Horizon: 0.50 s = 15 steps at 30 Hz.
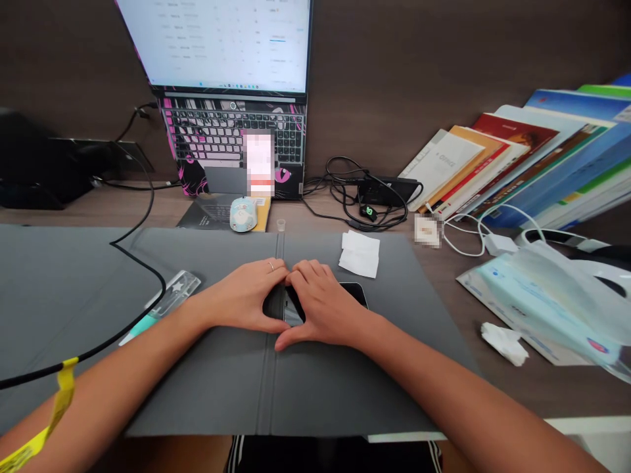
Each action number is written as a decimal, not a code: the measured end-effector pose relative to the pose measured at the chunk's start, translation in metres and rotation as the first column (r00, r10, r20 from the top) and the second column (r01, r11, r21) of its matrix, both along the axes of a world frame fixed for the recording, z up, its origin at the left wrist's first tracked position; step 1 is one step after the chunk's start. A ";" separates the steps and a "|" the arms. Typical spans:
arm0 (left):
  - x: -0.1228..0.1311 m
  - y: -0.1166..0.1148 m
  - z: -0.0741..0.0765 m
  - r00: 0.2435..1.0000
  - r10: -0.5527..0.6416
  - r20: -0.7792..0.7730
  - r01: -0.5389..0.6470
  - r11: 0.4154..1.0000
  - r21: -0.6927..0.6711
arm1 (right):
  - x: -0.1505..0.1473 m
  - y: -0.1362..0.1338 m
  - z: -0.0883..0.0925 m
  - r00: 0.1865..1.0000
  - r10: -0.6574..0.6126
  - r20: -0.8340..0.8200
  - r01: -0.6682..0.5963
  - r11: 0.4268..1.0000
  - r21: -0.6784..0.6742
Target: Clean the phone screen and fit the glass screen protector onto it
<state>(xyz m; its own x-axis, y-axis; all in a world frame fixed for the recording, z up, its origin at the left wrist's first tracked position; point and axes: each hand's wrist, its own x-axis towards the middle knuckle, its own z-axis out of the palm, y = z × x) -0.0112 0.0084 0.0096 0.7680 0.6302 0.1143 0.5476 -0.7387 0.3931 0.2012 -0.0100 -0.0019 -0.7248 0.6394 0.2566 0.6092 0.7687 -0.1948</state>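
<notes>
A phone (294, 309) with a dark glossy face lies flat on the grey desk mat (325, 387), mostly covered by my right hand. One rounded corner shows beyond my right wrist. My left hand (246, 295) curves around the phone's left end, fingertips at the far edge and thumb at the near edge. Over the phone arches my right hand (323, 302), its fingers at the far edge and its thumb at the near side. Both hands meet at the fingertips. A dark patch shows inside my left hand's curve; I cannot tell whether it is film or shadow.
Behind the mat stand an open laptop (236, 138) and a mouse (243, 215). A folded white tissue (359, 254) lies beyond my right hand. Near my left forearm is a clear star-marked case (180, 289), crossed by a black cable (160, 279). Books (517, 151) and a tissue pack (552, 302) sit right.
</notes>
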 end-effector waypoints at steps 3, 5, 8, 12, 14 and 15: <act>0.000 0.000 0.000 1.000 -0.004 0.004 0.004 1.000 0.009 | 0.000 0.000 0.000 1.000 -0.001 -0.003 0.001 1.000 0.008; 0.000 0.000 0.000 1.000 -0.003 0.000 0.003 1.000 0.011 | 0.000 0.000 0.000 1.000 0.001 0.002 -0.001 1.000 0.009; 0.000 0.000 0.001 1.000 -0.003 -0.001 0.003 1.000 0.013 | 0.000 0.000 0.000 1.000 0.000 0.010 0.000 1.000 0.006; 0.000 0.000 0.002 1.000 -0.015 0.016 0.015 1.000 0.022 | 0.000 0.000 0.001 1.000 -0.003 0.011 0.003 1.000 -0.002; 0.000 0.000 0.002 1.000 -0.019 0.017 0.019 0.999 0.026 | 0.000 0.000 0.001 1.000 0.001 0.009 -0.001 1.000 0.001; 0.000 0.000 0.002 1.000 -0.021 0.019 0.020 0.999 0.028 | 0.001 0.000 0.002 1.000 0.002 0.007 -0.002 1.000 0.004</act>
<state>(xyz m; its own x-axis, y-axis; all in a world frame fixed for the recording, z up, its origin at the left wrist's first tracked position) -0.0110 0.0086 0.0114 0.7781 0.6109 0.1461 0.5251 -0.7602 0.3825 0.2018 -0.0101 -0.0001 -0.7276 0.6371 0.2545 0.6091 0.7706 -0.1876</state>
